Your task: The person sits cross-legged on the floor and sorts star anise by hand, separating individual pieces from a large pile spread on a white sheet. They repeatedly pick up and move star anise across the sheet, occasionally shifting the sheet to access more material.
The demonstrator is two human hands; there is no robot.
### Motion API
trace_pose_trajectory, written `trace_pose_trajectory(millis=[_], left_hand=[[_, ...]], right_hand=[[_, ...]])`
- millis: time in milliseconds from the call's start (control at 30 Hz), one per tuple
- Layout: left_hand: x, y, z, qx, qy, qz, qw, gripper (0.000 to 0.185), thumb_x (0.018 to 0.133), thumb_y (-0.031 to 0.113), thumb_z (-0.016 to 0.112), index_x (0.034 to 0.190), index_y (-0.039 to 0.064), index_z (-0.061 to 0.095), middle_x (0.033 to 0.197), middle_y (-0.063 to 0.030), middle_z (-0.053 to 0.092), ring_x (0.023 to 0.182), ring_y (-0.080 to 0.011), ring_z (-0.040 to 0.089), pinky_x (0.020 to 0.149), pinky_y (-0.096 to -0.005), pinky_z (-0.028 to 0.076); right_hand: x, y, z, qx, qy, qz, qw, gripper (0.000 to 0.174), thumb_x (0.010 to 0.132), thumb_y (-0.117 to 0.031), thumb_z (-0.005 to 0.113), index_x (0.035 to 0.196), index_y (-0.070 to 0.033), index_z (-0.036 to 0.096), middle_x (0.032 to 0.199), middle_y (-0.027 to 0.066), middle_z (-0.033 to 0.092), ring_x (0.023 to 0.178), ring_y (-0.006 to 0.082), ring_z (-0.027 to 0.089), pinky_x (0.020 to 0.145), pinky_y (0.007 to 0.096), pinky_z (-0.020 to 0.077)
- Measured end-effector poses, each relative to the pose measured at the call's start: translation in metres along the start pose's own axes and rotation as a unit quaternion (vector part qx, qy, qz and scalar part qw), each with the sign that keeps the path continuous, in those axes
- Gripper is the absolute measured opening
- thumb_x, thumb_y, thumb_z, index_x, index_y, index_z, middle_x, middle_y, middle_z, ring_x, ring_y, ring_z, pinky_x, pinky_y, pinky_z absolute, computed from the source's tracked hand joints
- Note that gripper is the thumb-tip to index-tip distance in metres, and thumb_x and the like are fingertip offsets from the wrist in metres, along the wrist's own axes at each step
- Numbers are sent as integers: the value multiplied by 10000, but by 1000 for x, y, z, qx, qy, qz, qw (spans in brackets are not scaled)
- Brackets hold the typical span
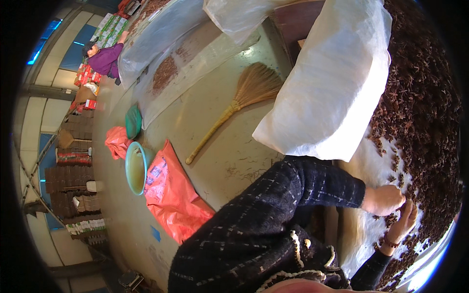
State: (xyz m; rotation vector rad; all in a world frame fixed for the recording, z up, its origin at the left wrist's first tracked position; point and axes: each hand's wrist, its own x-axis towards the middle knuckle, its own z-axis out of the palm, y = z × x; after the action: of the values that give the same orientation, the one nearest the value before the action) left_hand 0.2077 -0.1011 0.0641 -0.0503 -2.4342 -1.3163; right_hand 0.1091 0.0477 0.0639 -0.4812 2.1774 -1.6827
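Note:
My left hand point(384, 200), at the end of a dark checked sleeve, is curled into a loose fist. Close against its fingertips is my right hand point(403, 222), fingers bent, with a beaded bracelet point(390, 242) at the wrist. Whether anything small is held between them cannot be made out. Both hands are over a white plastic sheet point(362, 216) strewn with dried star anise point(417, 99). The star anise lies thickest along the right side of the view. A large white plastic sack point(322, 99) bulges just beyond my left sleeve, covering part of the sheet's edge.
On the floor lie a straw broom point(234, 106) and an orange woven sack point(176, 205), beside a light-blue basin point(136, 168). A green basket point(133, 122) stands farther off. Another person in purple point(104, 60) is at the far sheeting. Stacked cartons point(69, 179) line the wall.

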Motion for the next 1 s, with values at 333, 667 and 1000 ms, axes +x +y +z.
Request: trace_pose_trajectory(millis=[333, 667, 1000], left_hand=[[15, -12, -15, 70, 90, -1, 993, 120, 710, 65, 621, 753, -27, 556, 561, -164, 575, 528, -332, 606, 493, -444, 473], [-1, -12, 9, 279, -81, 34, 956, 341, 865, 212, 525, 1086, -48, 541, 1050, -177, 570, 838, -274, 602, 686, -394, 487], [2, -6, -3, 280, -120, 35, 952, 236, 825, 222, 554, 903, 13, 627, 827, -105, 617, 805, -234, 605, 698, -392, 474]], right_hand=[[-41, -64, -3, -208, -521, 100, 822, 46, 776, -53, 708, 768, -10, 695, 758, 87, 700, 739, 162, 659, 708, 279, 511], [137, 23, -35, -462, 29, -164, 871, 389, 952, -209, 576, 1321, -90, 541, 1213, 121, 607, 1034, 253, 608, 880, 373, 492], [152, 51, -45, -446, -15, -202, 872, 303, 978, -208, 521, 1236, -79, 612, 1156, 113, 668, 1027, 255, 656, 856, 346, 514]])
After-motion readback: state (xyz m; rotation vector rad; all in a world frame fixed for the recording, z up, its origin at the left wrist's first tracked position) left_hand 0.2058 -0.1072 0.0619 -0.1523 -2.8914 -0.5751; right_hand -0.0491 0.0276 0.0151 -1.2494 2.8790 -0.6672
